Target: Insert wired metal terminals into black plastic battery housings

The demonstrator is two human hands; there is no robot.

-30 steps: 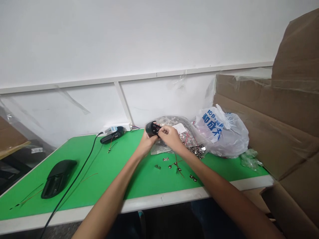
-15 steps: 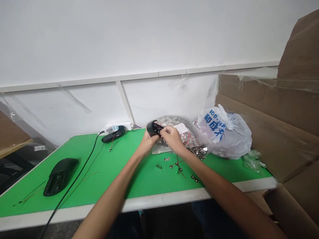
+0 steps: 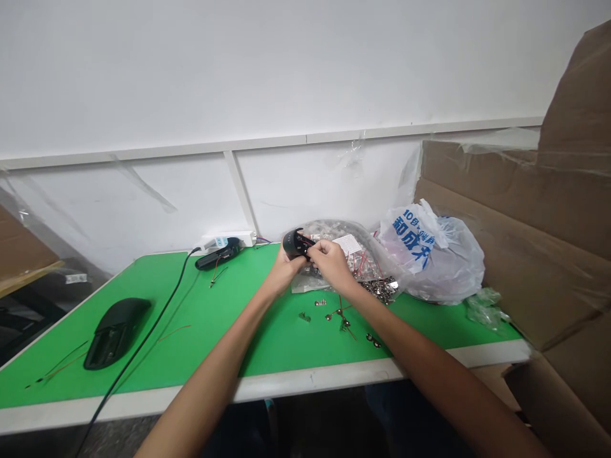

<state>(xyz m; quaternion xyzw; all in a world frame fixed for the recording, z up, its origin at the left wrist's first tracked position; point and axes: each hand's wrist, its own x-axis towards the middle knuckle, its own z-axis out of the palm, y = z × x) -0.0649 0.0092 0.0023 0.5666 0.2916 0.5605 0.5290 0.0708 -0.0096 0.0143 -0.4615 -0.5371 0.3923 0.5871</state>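
My left hand (image 3: 282, 272) is closed around a black curved plastic housing (image 3: 292, 245), held above the back of the green table. Its open side faces right and shows a hollow inside with small metal bits. My right hand (image 3: 329, 257) has its fingertips pinched together at that opening; whatever small part they grip is hidden. Just behind both hands lies a clear plastic bag (image 3: 327, 230) of red wires and metal pieces. Small metal contacts (image 3: 321, 303) are scattered on the table below the hands, some with red wires.
A second black housing (image 3: 119, 324) lies at the left. Near the wall, another black housing (image 3: 217, 256) with wires leans by a white power strip (image 3: 245, 238). A black cable (image 3: 165, 312) crosses the table. At right are a white plastic bag (image 3: 449, 267) and cardboard (image 3: 506, 203).
The view has shifted slightly. Both hands stay at the black housing, with the right fingertips still at its opening.
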